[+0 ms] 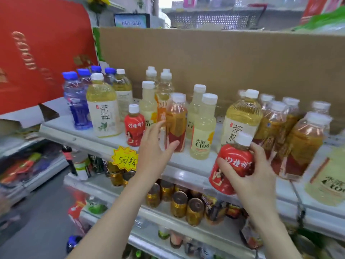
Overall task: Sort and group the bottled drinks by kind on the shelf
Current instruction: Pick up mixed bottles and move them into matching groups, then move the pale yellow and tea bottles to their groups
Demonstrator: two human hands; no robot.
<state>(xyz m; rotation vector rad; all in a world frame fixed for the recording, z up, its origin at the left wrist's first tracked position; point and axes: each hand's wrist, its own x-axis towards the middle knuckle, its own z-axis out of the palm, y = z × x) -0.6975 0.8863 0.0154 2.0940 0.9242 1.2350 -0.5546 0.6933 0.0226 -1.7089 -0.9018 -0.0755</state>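
Observation:
My right hand (252, 171) grips a small red-labelled bottle (230, 165) with a white cap, held tilted in front of the white shelf (186, 165). My left hand (155, 146) reaches with straight fingers toward an amber tea bottle (176, 122); its thumb is close to that bottle's base. A second small red bottle (134, 126) stands just left of that hand. Pale C100 bottles (203, 128), yellow tea bottles (102, 107) and blue bottles (76, 101) stand mixed along the shelf. Several amber bottles (298, 139) crowd the right end.
A cardboard sheet (224, 58) backs the shelf and a red carton (37, 53) stands at the left. A yellow price tag (125, 159) hangs on the shelf edge. Gold-capped jars (179, 202) fill the shelf below. The aisle floor (37, 221) lies at lower left.

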